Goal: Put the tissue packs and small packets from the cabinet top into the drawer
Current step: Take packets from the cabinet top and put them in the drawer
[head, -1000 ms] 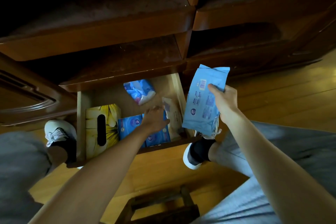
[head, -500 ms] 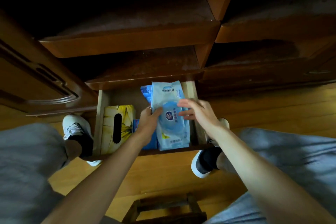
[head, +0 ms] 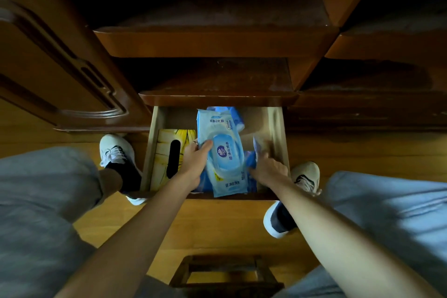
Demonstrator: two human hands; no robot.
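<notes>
Now the wet-wipe pack lies in the open drawer, long axis front to back, between 2 hands. The left hand holds its left edge; the right hand, nearer the right wall, pinches a blurred small packet.

A dark brown wooden cabinet with stepped shelves rises above a yellowish wooden plank floor. Two white sneakers with black socks, one at left and one at right, stand on the floor beside grey trouser legs. A small dark wooden stool frame sits at the bottom edge.
</notes>
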